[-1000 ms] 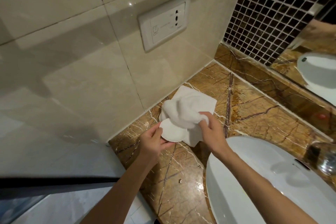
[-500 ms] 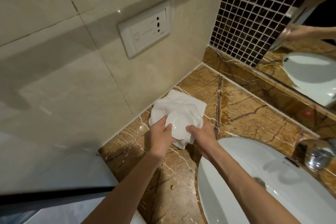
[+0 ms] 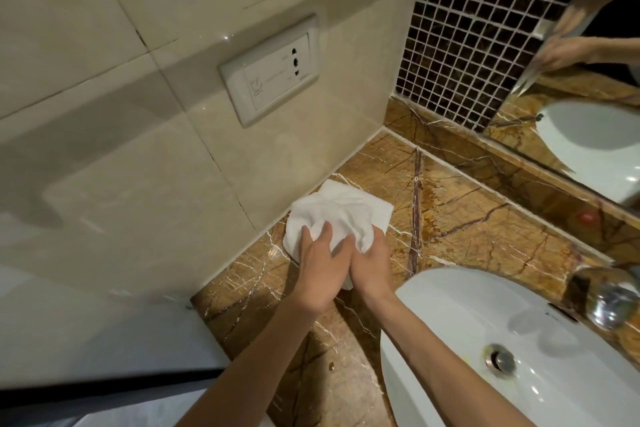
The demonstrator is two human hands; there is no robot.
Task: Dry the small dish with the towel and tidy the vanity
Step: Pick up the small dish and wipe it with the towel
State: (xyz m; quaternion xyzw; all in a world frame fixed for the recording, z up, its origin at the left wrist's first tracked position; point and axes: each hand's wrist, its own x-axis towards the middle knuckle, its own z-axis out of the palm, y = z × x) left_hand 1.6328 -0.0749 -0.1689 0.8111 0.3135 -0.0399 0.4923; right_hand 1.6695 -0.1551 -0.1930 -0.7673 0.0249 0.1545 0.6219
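Observation:
A white towel [image 3: 341, 215] is bunched in both hands above the brown marble vanity [image 3: 467, 218], near the corner by the tiled wall. The small white dish [image 3: 317, 230] is almost wholly wrapped in the towel; only a glossy sliver shows between the fingers of my left hand [image 3: 320, 267]. My left hand grips the dish through and over the cloth. My right hand [image 3: 369, 265] presses beside it, closed on the towel's right fold. The two hands touch each other.
A white oval basin [image 3: 450, 319] with a metal drain [image 3: 500, 359] sits at lower right, a chrome tap [image 3: 609, 302] behind it. A wall socket plate [image 3: 270, 74] is on the beige tiles. Dark mosaic tile [image 3: 474, 28] and a mirror [image 3: 595, 87] stand at back right.
The dish lay open on the towel half a second ago; now the towel is gathered over it and both hands have closed together around the bundle.

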